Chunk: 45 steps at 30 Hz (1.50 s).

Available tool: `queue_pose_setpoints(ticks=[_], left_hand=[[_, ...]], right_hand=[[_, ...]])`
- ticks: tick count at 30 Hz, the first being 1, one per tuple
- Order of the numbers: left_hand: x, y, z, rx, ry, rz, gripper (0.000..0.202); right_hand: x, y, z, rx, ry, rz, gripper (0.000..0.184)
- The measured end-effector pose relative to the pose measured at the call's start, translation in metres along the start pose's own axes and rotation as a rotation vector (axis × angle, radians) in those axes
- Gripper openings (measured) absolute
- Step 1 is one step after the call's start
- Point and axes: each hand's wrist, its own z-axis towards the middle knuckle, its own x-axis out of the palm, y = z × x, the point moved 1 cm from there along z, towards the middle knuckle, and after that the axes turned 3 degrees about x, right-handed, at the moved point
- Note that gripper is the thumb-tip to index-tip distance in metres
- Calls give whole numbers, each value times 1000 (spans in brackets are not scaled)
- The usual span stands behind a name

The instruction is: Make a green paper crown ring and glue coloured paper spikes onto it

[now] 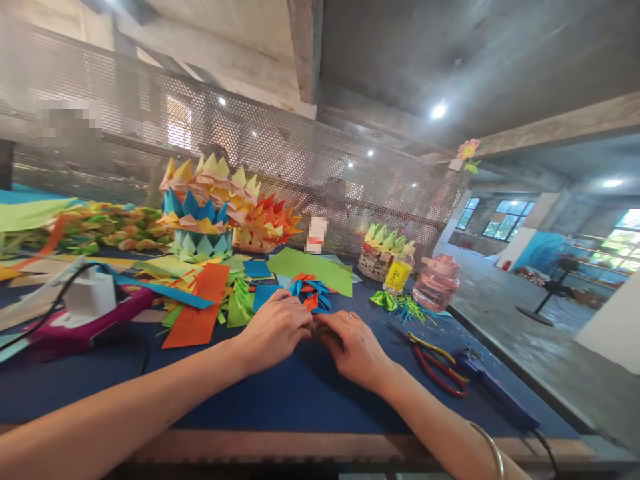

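Observation:
Close together over the dark blue table, my left hand (280, 327) and my right hand (357, 350) meet at their fingertips. Both have their fingers closed in a pinch, and whatever they hold between them is too small and hidden to make out. Just beyond the fingertips lie folded blue and orange paper pieces (313, 290). To the left is a flat orange paper sheet (197, 310). A green paper sheet (310, 268) lies behind the folded pieces.
Red-and-yellow-handled scissors (435, 367) and a purple glue gun (495, 390) lie right. Behind them stand a pink water bottle (437, 283) and a yellow-labelled bottle (399, 273). Left are a magenta power strip (95, 320) and stacked folded-paper crowns (200, 213). A perforated screen (280, 133) runs behind.

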Motion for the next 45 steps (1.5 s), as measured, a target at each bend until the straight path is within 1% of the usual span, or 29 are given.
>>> queue_pose_setpoints(ticks=[2,3,6,10,14,16,18,21,25,31,35,41,45], left_hand=[[0,3,0,-41,34,0,12],[0,3,0,-56,50,0,11],[0,3,-1,-83,81,-7,7],[0,1,0,-102,98,-21,11],[0,-1,0,-102,139,-47,14],[0,-1,0,-79,140,-61,11],[0,0,-1,-47,121,-76,4],[0,3,-1,-47,76,-93,12],[0,4,-2,-88,36,-119,12],[3,3,-2,-72,28,-155,18],[4,1,-3,-63,21,-172,18],[1,-2,-2,-59,19,-201,17],[-2,3,-2,-66,-6,-194,18]], right_hand=[[-3,-2,-1,26,-35,41,37],[-5,-4,-2,42,-58,60,37],[-9,-11,-2,114,-144,102,26],[-11,-19,-1,196,-215,121,21],[-12,-19,-2,222,-208,127,17],[-13,-17,-1,227,-200,128,16],[-13,-15,-1,234,-187,130,16],[-13,-14,-1,246,-166,138,14],[-14,-13,-1,270,-158,140,12],[-13,-15,-2,276,-167,142,12],[-14,-14,-3,272,-168,152,14],[-17,-9,-5,277,-182,151,18],[-17,-9,-5,307,-183,150,16]])
